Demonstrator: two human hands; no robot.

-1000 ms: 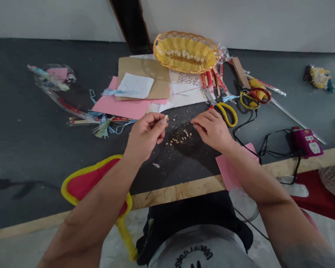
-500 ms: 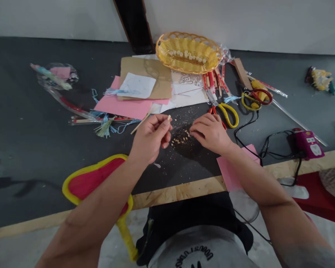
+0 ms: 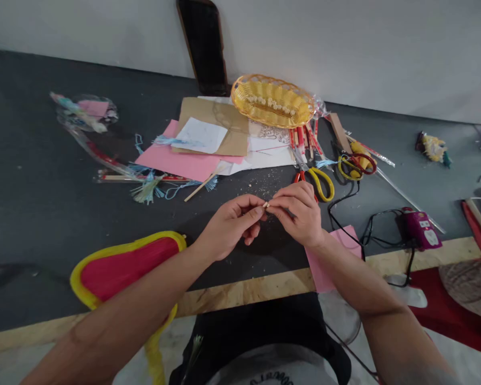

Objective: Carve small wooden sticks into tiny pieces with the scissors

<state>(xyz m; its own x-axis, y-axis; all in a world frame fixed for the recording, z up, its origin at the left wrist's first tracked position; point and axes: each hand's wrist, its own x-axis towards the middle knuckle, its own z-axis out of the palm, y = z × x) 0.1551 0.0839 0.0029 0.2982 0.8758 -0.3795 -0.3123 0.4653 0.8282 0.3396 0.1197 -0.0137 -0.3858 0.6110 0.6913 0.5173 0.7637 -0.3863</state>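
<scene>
My left hand [image 3: 234, 224] pinches a small pale wooden piece [image 3: 265, 205] between thumb and forefinger. The fingertips of my right hand [image 3: 299, 211] meet it there, closed on a second tiny pale piece or on the same one; which of these I cannot make out. Beneath and behind the hands, crumbs and chips [image 3: 260, 184] lie on the dark table. Yellow-and-red handled scissors [image 3: 323, 183] rest just beyond my right hand.
Behind are a yellow woven basket [image 3: 272, 101] holding small pale pieces, stacked paper [image 3: 212, 123] and a leaning phone [image 3: 204, 45]. A yellow-rimmed red shape [image 3: 128, 267] lies near my left forearm. At right, a purple box [image 3: 420, 230] trails black cables.
My hands have come together, and my right fingertips now touch the small piece in my left hand. The camera view has shifted, and the hands now cover most of the chips.
</scene>
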